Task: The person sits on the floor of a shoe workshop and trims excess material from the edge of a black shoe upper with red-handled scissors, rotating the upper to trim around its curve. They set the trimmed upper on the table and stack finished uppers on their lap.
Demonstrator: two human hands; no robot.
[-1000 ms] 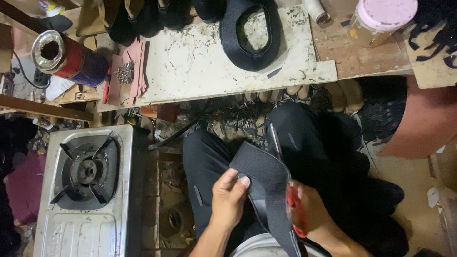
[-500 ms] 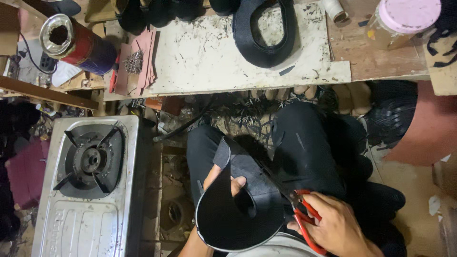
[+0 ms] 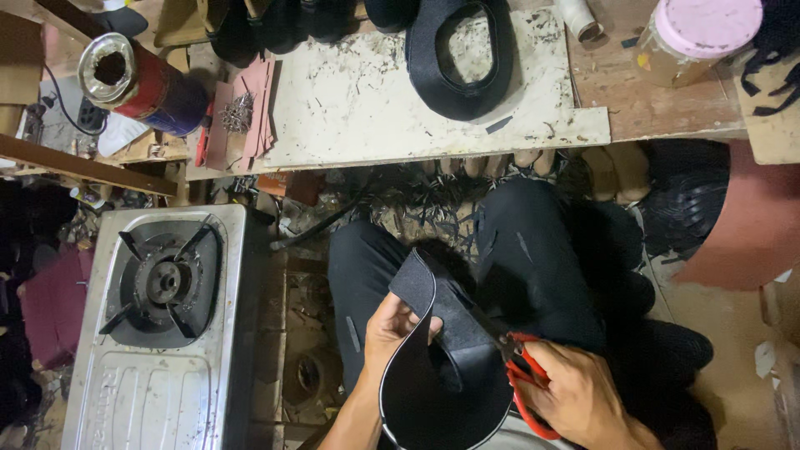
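Note:
Over my lap I hold a curved black sheet of soft material (image 3: 442, 367), bent into a loop. My left hand (image 3: 392, 329) grips its left edge, thumb on the inside. My right hand (image 3: 579, 396) is closed on red-handled scissors (image 3: 523, 375), whose blades meet the right side of the black sheet. My legs in dark trousers (image 3: 533, 250) are below the sheet.
A worn white work board (image 3: 367, 100) lies ahead with a black oval cut-out piece (image 3: 458, 58) on it. A red and blue can (image 3: 142, 83) stands at the left, a pink-lidded jar (image 3: 696, 33) at the right. A steel gas stove (image 3: 158, 325) sits at my left.
The black sheet has been turned in my hands, from flat to an open loop, then rotated. My right hand with the scissors has stayed at its right edge. The view has shifted slightly.

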